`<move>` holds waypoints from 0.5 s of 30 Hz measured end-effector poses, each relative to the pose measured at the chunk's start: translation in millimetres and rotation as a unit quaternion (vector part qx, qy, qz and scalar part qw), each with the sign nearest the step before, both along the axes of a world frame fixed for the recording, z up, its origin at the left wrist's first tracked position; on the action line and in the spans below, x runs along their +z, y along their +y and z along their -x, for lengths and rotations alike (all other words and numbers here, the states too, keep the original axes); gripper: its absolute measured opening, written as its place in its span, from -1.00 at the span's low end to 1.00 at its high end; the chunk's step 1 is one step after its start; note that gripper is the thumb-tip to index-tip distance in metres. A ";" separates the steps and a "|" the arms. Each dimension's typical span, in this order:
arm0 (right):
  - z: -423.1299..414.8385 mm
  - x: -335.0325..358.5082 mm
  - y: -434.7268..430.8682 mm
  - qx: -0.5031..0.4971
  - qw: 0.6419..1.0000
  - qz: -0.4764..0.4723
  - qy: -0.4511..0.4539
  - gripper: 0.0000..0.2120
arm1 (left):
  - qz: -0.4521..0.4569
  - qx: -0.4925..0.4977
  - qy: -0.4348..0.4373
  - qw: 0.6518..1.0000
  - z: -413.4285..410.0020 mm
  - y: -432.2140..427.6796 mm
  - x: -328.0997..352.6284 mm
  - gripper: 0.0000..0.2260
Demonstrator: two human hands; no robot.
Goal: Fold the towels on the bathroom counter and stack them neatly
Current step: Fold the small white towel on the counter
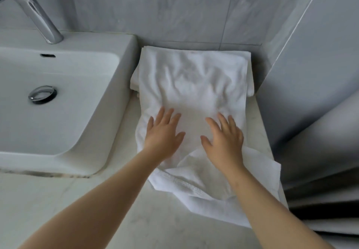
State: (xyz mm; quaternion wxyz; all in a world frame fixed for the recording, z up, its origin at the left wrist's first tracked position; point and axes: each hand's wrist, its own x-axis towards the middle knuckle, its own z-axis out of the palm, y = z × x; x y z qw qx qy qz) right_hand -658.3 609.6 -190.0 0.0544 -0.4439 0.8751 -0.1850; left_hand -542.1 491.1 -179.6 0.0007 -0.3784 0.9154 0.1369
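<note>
A white towel [192, 85] lies spread and wrinkled on the pale counter [68, 206], right of the sink. Its far part drapes over a stack of folded white towels [250, 85] against the back wall. Its near end [209, 186] is bunched, with a hemmed edge showing. My left hand [163, 134] lies flat on the towel's left part, fingers spread. My right hand [225, 136] lies flat on its right part, fingers spread too. Neither hand grips the cloth.
A white rectangular sink [64, 97] with a chrome drain [43, 94] and chrome tap [37, 13] fills the left. Grey tiled walls close off the back [174, 9] and the right [320, 54]. The counter's right edge [279, 171] runs just beside the towel.
</note>
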 end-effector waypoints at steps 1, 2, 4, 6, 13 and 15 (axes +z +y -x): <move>-4.0 -6.4 6.7 -0.007 1.000 0.012 -0.002 -0.52 | -0.006 0.003 0.012 1.000 -5.7 7.4 -3.8 -0.48; -7.9 -11.4 12.8 -0.020 0.999 0.025 -0.003 -0.56 | -0.007 0.006 0.024 1.000 -11.4 13.8 -7.4 -0.50; -15.3 -17.5 22.0 -0.043 0.999 0.030 -0.002 -0.59 | -0.005 0.009 0.038 0.999 -23.1 24.9 -12.1 -0.53; -19.9 -20.2 27.8 -0.046 0.999 0.027 -0.008 -0.54 | -0.006 0.012 0.031 0.999 -32.9 35.9 -14.9 -0.53; -20.7 -5.4 38.5 -0.036 0.989 0.116 -0.079 -0.53 | -0.033 0.020 -0.015 0.999 -56.2 54.0 -31.5 -0.18; -19.9 14.7 43.2 -0.005 0.968 0.146 -0.204 -0.51 | -0.030 0.002 -0.016 0.999 -59.3 51.0 -35.4 -0.19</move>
